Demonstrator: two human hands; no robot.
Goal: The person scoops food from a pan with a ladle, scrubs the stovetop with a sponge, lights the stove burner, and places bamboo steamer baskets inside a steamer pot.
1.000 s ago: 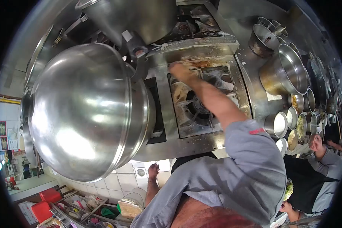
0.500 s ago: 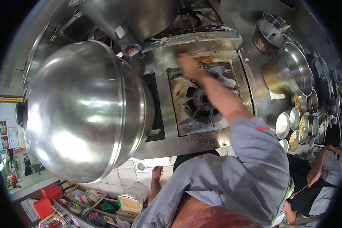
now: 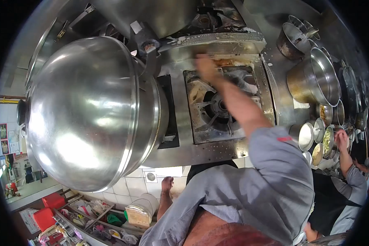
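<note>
My right hand (image 3: 207, 67) reaches across the stove to the metal strip behind the burner grate (image 3: 217, 107). Motion blurs its closed fingers, and a dark patch at their tips hides what they hold. Brown stains and white suds mark the steel around the burner. My left hand (image 3: 167, 183) hangs low beside my body, below the front edge of the stove (image 3: 217, 155). Its fingers are curled in, and nothing shows in them. To the left of the burner stands a huge steel pot with a domed lid (image 3: 82, 115).
Steel pots (image 3: 297, 84) and small food containers (image 3: 306, 136) crowd the right counter. A co-worker's hand (image 3: 341, 139) is over those containers. Behind rises a soapy ledge (image 3: 217, 37) with another burner (image 3: 207, 19). A white bucket (image 3: 145, 205) stands on the floor.
The co-worker's hand has risen over the food containers. My right hand stays near the back of the burner, still blurred. The view has shifted slightly, and my left hand still hangs low.
</note>
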